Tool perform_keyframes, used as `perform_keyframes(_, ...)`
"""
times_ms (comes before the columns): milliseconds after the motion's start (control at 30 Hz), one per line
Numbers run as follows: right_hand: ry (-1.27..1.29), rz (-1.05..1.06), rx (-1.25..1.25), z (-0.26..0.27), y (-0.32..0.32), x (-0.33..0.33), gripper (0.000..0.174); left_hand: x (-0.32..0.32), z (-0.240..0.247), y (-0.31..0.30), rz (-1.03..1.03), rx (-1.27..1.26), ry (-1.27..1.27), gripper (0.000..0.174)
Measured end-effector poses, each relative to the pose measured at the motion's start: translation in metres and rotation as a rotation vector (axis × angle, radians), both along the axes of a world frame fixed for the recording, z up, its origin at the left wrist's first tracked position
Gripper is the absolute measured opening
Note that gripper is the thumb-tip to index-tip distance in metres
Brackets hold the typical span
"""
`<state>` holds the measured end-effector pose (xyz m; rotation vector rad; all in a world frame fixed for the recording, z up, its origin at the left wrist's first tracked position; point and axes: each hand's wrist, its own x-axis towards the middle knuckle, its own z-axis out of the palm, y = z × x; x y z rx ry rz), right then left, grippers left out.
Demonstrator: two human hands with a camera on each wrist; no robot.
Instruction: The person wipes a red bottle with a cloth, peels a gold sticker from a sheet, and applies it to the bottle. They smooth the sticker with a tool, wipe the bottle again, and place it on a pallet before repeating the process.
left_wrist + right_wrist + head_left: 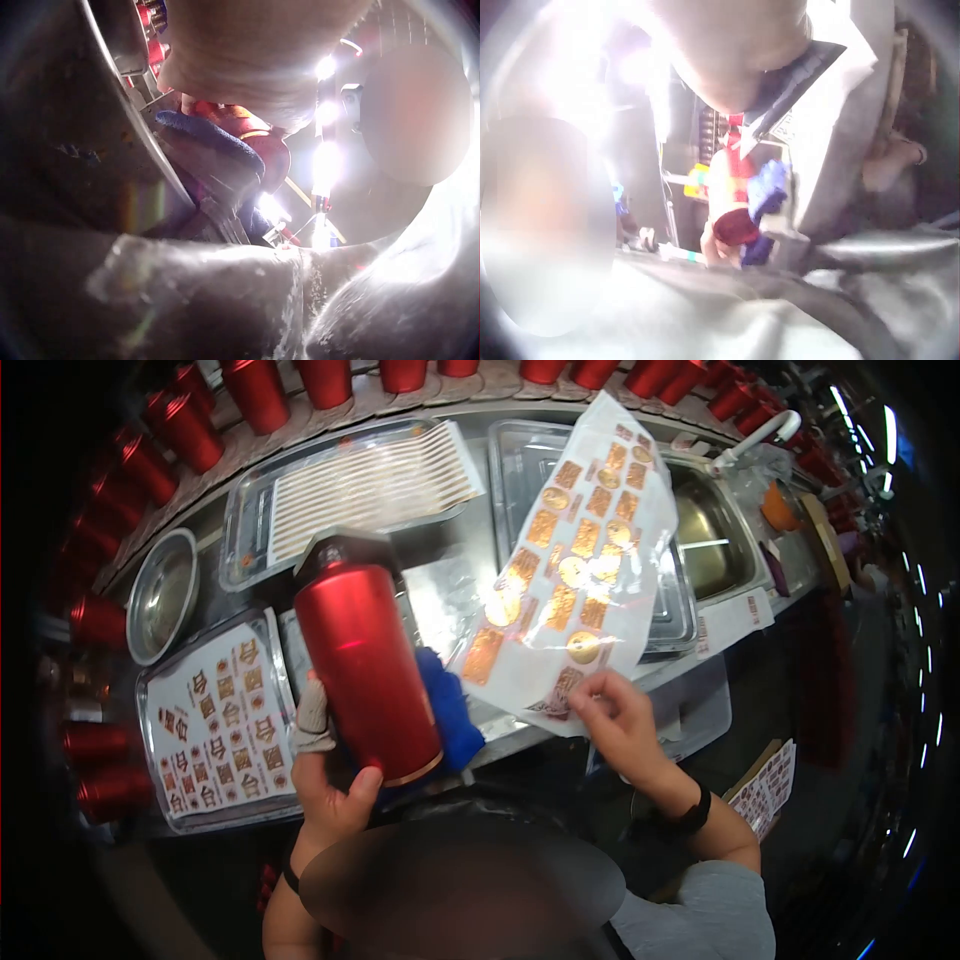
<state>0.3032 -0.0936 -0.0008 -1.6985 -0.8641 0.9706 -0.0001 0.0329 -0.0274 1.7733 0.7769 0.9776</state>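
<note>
My left hand grips a metallic red bottle near its lower end, thumb along the side and other fingers partly hidden behind. Pale wrapping covers one finger. The bottle tilts, with a dark angular shape at its far end. A blue cloth shows right beside it, also in the left wrist view as a blue fold. My right hand pinches the near corner of a glossy decal sheet printed with gold patches. That sheet slopes up and away over a tray and the sink's edge.
A tray of small printed decals lies at left, below a round metal bowl. Behind the bottle, another tray holds a striped sheet. A sink with a white faucet stands at right. Red bottles line the back.
</note>
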Motion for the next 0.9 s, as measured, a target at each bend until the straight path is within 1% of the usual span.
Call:
perform_keyframes(67,0.162,-0.159,-0.038,0.011,0.019,0.036,0.014,0.003,0.001,-0.002,-0.008,-0.047,-0.047,0.089)
perform_keyframes(100,0.176,-0.204,0.033,0.012,0.026,0.06,0.013,0.003,0.002,-0.002,0.003,-0.068,-0.045,0.09)
perform_keyframes(133,0.215,-0.288,0.027,0.017,0.033,0.086,0.012,0.002,0.0,-0.003,0.02,-0.064,-0.023,0.092)
perform_keyframes(167,0.197,-0.328,0.063,0.016,0.038,0.118,0.012,0.0,-0.001,-0.003,0.03,-0.053,-0.003,0.093)
perform_keyframes(200,0.064,-0.413,0.14,0.006,0.046,0.152,0.019,-0.001,-0.002,-0.003,0.042,-0.041,0.02,0.093)
perform_keyframes(233,-0.024,-0.43,0.219,-0.004,0.05,0.193,0.017,0.001,0.0,-0.004,0.038,-0.059,0.002,0.094)
perform_keyframes(267,-0.054,-0.558,0.255,-0.002,0.055,0.218,0.013,0.004,0.003,-0.004,0.037,-0.077,-0.014,0.094)
perform_keyframes(333,-0.442,-0.682,0.278,-0.029,0.061,0.302,0.015,0.006,0.006,-0.005,0.034,-0.103,-0.032,0.094)
perform_keyframes(367,-0.639,-0.742,0.281,-0.034,0.063,0.326,0.016,0.007,0.007,-0.005,0.035,-0.11,-0.035,0.094)
perform_keyframes(467,-0.968,-0.537,0.072,-0.018,0.064,0.327,0.019,0.004,0.006,-0.006,0.051,-0.099,-0.005,0.094)
perform_keyframes(500,-0.887,-0.411,-0.028,-0.034,0.066,0.346,0.022,0.004,0.006,-0.007,0.06,-0.088,0.003,0.094)
perform_keyframes(600,-0.819,-0.168,-0.456,-0.062,0.074,0.356,0.024,0.002,0.004,-0.006,0.054,-0.06,0.028,0.094)
perform_keyframes(667,-0.782,0.019,-0.594,-0.076,0.077,0.367,0.026,0.002,0.008,-0.004,0.042,-0.066,0.039,0.093)
perform_keyframes(800,-0.84,0.222,-0.777,-0.081,0.085,0.36,0.028,0.001,0.015,-0.003,0.008,-0.099,0.044,0.093)
perform_keyframes(867,-0.799,0.264,-0.744,-0.067,0.084,0.351,0.028,0.001,0.016,-0.002,0.003,-0.102,0.03,0.093)
perform_keyframes(900,-0.73,0.209,-0.694,-0.059,0.081,0.351,0.027,0.003,0.018,-0.002,0.006,-0.107,0.019,0.093)
